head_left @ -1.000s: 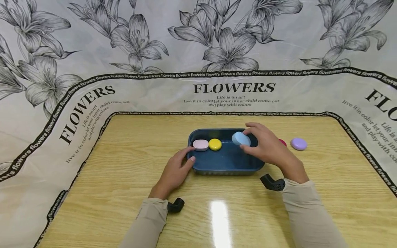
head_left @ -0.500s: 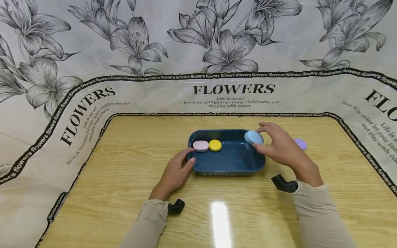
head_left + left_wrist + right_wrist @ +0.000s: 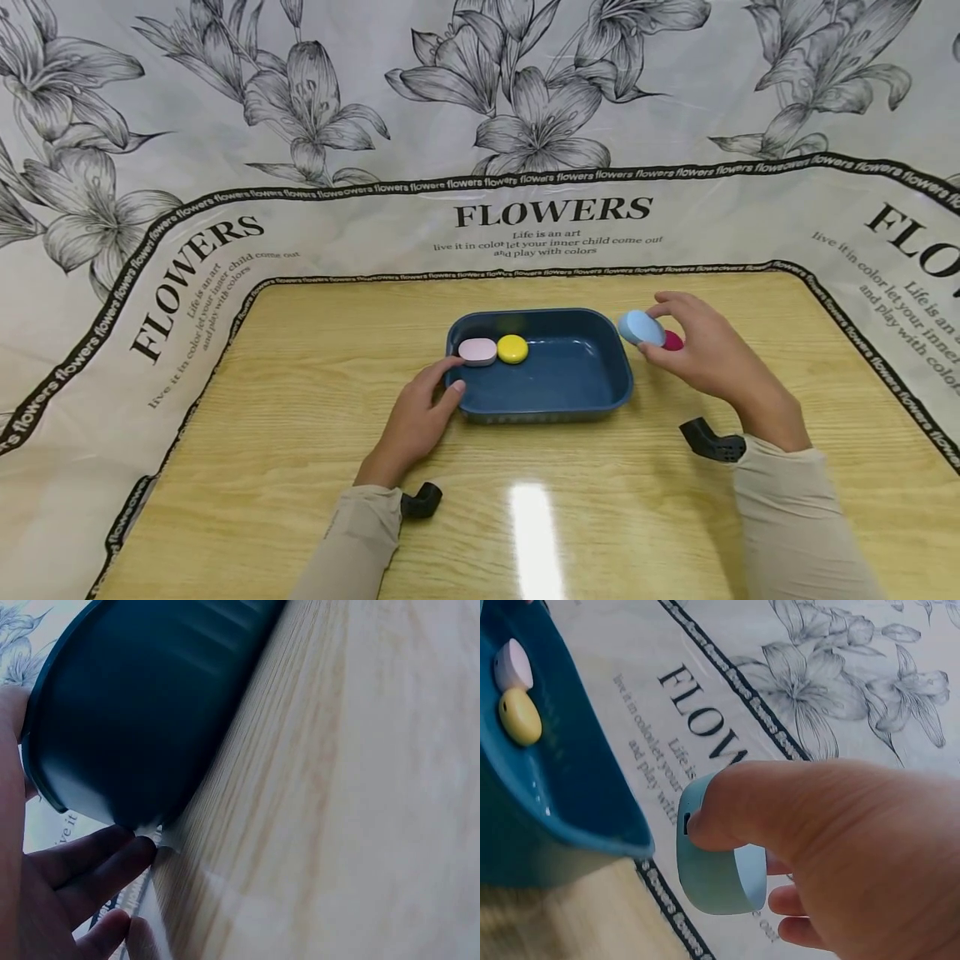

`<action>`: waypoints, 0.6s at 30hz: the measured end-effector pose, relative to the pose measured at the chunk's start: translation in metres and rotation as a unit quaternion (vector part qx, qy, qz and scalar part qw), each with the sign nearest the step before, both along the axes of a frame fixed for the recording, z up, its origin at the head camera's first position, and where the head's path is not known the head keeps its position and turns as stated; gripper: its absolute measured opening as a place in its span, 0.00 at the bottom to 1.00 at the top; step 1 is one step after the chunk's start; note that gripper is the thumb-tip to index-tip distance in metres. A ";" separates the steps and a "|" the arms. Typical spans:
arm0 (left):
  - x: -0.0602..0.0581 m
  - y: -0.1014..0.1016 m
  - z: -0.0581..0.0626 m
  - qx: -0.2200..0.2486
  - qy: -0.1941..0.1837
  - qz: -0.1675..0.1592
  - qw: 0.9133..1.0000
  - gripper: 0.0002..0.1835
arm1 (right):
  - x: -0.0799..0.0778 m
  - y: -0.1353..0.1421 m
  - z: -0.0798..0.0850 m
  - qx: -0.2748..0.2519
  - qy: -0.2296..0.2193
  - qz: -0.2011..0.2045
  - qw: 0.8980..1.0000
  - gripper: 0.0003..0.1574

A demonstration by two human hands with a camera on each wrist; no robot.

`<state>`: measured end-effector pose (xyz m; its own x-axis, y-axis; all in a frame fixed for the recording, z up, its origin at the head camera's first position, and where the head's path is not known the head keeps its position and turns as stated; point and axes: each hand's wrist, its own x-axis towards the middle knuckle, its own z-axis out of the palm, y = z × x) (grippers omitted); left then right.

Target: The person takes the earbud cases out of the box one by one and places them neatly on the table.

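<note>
Clearly, the two hands are apart from each other, and each one has its own hold. The right hand (image 3: pixel 712 354) pinches a light blue case (image 3: pixel 641 328) between thumb and fingers; the case is tilted, just beside the right end of the dark blue box (image 3: pixel 558 383). The left hand (image 3: pixel 412 417) grips the box at its left end, with fingers over the rim and others outside against the wall.

The case looks smooth, so a weak pinch could perhaps let it slip and knock on the rim. The right thumb lies next to a small dark slot; if this is a catch, pressing there may spring the case. A red thing (image 3: pixel 673 340), partly hidden by the right hand, could be pushed away by the fingers. If the left hand pulls too strongly, the box may tip, and the pink case (image 3: pixel 477 352) and the yellow case (image 3: pixel 512 349) inside, which seem to touch, could slide.

On the cases I can read no brand. Behind the table (image 3: pixel 300 433), the flowered sheet (image 3: pixel 337 229) says "FLOWERS", "Life is an art" and "live it in color let your inner child come out and play with colors"; its black border repeats "flowers".
</note>
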<state>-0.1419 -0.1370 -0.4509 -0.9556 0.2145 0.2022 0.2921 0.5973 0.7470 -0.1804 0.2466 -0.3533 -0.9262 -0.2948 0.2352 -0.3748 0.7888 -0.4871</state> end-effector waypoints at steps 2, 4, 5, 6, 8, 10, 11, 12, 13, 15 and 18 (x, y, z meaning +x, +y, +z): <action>0.000 -0.001 -0.002 0.001 0.003 0.000 1.000 0.25 | 0.001 0.004 -0.002 -0.001 -0.003 -0.004 1.000 0.24; 0.000 -0.002 -0.003 0.003 0.006 0.000 1.000 0.26 | 0.003 0.008 -0.004 -0.003 -0.012 -0.009 1.000 0.25; 0.000 -0.002 -0.004 0.003 0.007 0.000 1.000 0.26 | 0.004 0.010 -0.005 -0.002 -0.016 -0.010 1.000 0.26; 0.000 -0.002 -0.005 0.004 0.007 0.000 1.000 0.27 | 0.004 0.012 -0.006 -0.001 -0.023 -0.013 1.000 0.27; 0.000 -0.002 -0.007 0.004 0.007 -0.001 1.000 0.27 | 0.006 0.017 -0.008 0.002 -0.037 -0.019 0.999 0.28; -0.001 -0.001 -0.008 0.005 0.007 -0.008 1.000 0.27 | 0.006 0.022 -0.010 0.008 -0.045 -0.021 0.999 0.29; -0.001 -0.001 -0.008 0.005 0.007 -0.010 1.000 0.27 | 0.006 0.024 -0.011 0.010 -0.047 -0.021 0.999 0.29; -0.001 -0.002 -0.008 0.007 0.007 -0.012 1.000 0.27 | 0.006 0.026 -0.012 0.011 -0.050 -0.021 0.998 0.29; -0.001 -0.002 -0.008 0.006 0.008 -0.012 1.000 0.27 | 0.006 0.028 -0.013 0.014 -0.051 -0.020 0.998 0.29; -0.001 -0.002 -0.008 0.006 0.009 -0.009 1.000 0.27 | 0.005 0.032 -0.015 0.020 -0.055 -0.019 0.998 0.29; -0.002 -0.004 -0.008 0.004 0.014 -0.003 1.000 0.27 | 0.003 0.036 -0.017 0.024 -0.062 -0.021 0.998 0.29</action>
